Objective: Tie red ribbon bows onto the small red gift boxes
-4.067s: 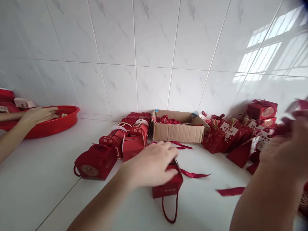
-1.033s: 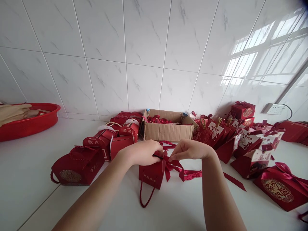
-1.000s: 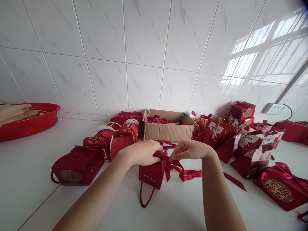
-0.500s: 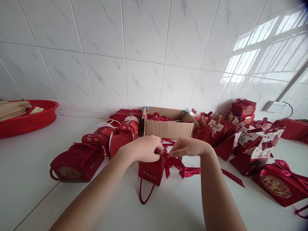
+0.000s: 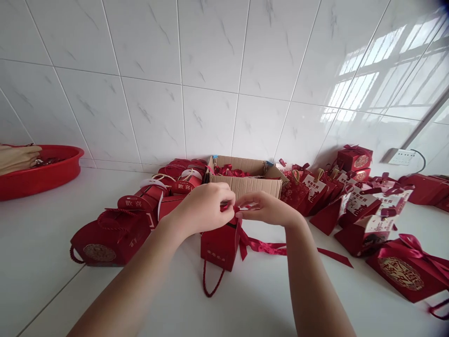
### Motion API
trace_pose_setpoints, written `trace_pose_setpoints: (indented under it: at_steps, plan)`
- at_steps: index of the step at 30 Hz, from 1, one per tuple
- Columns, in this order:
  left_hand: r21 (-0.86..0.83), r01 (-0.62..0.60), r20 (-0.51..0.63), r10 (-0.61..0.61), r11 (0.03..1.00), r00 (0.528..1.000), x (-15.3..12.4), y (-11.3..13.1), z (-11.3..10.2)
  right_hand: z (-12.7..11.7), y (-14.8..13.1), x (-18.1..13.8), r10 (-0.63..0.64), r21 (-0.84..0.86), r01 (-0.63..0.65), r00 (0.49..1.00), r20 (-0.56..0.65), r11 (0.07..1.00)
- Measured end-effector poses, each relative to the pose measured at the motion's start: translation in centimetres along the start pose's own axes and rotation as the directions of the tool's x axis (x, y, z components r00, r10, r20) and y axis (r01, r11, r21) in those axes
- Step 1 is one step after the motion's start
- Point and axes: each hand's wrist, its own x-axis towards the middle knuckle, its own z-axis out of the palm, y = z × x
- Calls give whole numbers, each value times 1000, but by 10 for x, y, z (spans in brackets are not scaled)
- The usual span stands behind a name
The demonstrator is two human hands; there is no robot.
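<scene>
A small red gift box [image 5: 220, 248] stands on the white table, its twisted cord handle [image 5: 212, 285] hanging down the near side. My left hand [image 5: 205, 206] is closed above the top of the box, fingers pinching red ribbon. From the right, my right hand [image 5: 266, 209] pinches the ribbon at the same spot, thumb and finger together. The satin ribbon [image 5: 263, 245] trails from the box along the table to the right, passing behind my right forearm. My fingers hide the top of the box and the ribbon loop there.
Red gift boxes [image 5: 112, 238] are grouped on the left. An open cardboard box [image 5: 245, 187] holding red ribbons stands by the tiled wall. Several finished-looking red boxes [image 5: 403, 269] fill the right. Far left, another person's hand [image 5: 19, 157] is over a red basin [image 5: 45, 180].
Both my hands have risen and moved left, meeting above the box top. The ribbon has been drawn up with them. The other person's hand no longer shows a red packet.
</scene>
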Motion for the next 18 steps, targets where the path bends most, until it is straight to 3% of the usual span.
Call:
trace_pose_setpoints:
  at_steps: [6,10,14,16,18]
  plan:
    - [-22,-24,-237,18,999,971,0,1,-5,14,-13,7,-116,199,134,988,-97,971]
    - [-73,-45,-293,22,996,956,-1,1,-5,11,-15,2,-104,271,134,987,-121,953]
    - [-132,-98,-405,37,986,914,-2,3,-8,7,-17,-2,-81,235,109,989,-125,966]
    - [-163,-71,-398,0,984,917,-3,1,-9,7,-20,-4,-93,229,131,981,-170,964]
    - [-185,63,-258,-110,981,960,-5,-5,-9,6,-24,-7,-128,237,181,967,-222,954]
